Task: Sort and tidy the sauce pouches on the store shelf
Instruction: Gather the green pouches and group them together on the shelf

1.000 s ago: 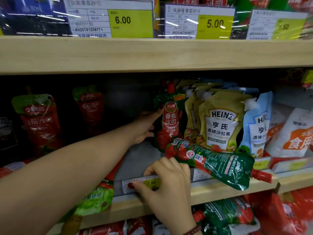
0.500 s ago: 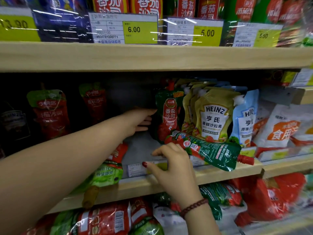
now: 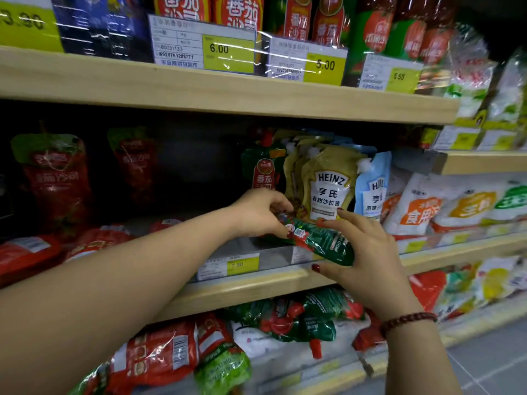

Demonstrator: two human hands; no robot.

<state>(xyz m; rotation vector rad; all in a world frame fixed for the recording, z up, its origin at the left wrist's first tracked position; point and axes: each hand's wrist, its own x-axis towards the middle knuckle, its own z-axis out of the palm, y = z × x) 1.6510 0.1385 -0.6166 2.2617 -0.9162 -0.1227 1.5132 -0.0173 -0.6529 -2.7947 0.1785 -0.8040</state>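
The green ketchup pouch [image 3: 322,242] lies tilted at the front of the middle shelf [image 3: 256,292], held between both hands. The left grip [image 3: 259,212] pinches its upper left end with curled fingertips. The right grip [image 3: 368,252] wraps its lower right end, fingers over the top and thumb beneath. Just behind stand a yellow Heinz pouch [image 3: 328,186] and an upright ketchup pouch [image 3: 263,169].
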